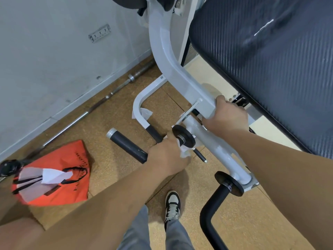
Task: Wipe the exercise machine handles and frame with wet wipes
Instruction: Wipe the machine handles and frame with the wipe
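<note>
Centrally, a crumpled white wet wipe (pixel 184 152) is pinched in the left hand (pixel 166 156), whose fingers are closed around it and pressed against the black round disc (pixel 183 135) on the side of the white machine frame (pixel 173 69), apparently so that the hub and its short black pin (pixel 200 155) can be rubbed clean. The frame is gripped just beyond by the right hand (pixel 227 115), fingers wrapped over the square white tube beside a flat metal plate (pixel 189 112); it is judged that the arm is being steadied this way while the wiping is done. Nearer, a second black disc (pixel 228 184) and a curved black handle (pixel 210 212) are seen at the end of the same arm, and to the left a black foam-covered grip (pixel 127 144) with a metal cap juts out, untouched for now. A further wipe (pixel 145 113) has been left draped on the lower white bar farther off, perhaps as spent. Above right, the dark textured seat pad (pixel 266 56) fills the corner. On the cork-coloured floor (pixel 111 116), an orange bag (pixel 59 170) with white tissue lies at the near left; dark lettering is printed on it but cannot be read. A steel barbell (pixel 100 103) lies along the grey wall (pixel 54 51), and a socket plate (pixel 99 35) is fixed there, unlabelled as far as can be told
</note>
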`<state>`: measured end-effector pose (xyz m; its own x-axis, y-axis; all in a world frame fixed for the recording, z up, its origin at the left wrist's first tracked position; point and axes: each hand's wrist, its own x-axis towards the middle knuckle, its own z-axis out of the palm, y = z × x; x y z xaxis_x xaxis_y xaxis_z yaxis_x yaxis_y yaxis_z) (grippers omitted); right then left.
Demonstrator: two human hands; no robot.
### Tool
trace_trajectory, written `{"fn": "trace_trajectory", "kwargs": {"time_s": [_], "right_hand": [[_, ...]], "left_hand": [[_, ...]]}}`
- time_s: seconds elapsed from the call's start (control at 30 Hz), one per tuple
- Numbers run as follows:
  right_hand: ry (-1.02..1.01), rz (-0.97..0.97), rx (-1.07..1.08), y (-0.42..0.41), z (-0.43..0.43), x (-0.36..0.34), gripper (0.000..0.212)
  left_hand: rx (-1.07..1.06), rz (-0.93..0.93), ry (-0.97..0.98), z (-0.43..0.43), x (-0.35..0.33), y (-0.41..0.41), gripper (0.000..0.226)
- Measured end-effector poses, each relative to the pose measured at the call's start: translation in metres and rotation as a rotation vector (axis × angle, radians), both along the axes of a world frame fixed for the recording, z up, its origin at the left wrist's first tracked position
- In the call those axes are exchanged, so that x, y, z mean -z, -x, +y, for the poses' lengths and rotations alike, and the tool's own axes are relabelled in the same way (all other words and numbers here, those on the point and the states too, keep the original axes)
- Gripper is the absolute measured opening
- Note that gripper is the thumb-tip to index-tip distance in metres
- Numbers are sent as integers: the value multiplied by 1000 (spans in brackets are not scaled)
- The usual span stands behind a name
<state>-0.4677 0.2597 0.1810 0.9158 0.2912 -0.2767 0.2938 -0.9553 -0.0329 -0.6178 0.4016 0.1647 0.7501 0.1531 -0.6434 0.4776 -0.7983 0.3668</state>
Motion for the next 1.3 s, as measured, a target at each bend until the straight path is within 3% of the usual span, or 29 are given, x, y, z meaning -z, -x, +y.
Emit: {"fn": "trace_trajectory", "kwargs": {"time_s": [0.1,0.3,0.43,0.53,0.6,0.77,0.97,1.1,1.2,1.3], "right_hand": [[-39,23,23,-2,-1,2,55],[-39,26,15,-5,-5,8,61],[-72,42,25,-5,-6,12,68],[-65,60,29,-6,-5,11,72],[-48,50,21,-6,-4,10,73],[-15,47,-5,-6,-2,2,60],[-11,31,-12,-4,-2,3,62],[-16,47,11,-3,-1,2,59],[-27,56,18,-2,-1,2,56],[-21,92,22,-2,0,-3,56]], "left_hand": [[-55,98,-19,14,8,-9,61],[-350,210,379,13,16,-32,23],[-486,248,347,5,16,-49,21],[-267,425,227,-3,10,-55,6],[-171,424,155,-4,11,-56,22],[-73,285,67,3,16,-42,19],[196,189,-114,8,-2,-22,25],[505,95,-372,11,-11,-1,34],[756,18,-458,16,-10,5,48],[719,-111,-510,23,-8,23,40]]}}
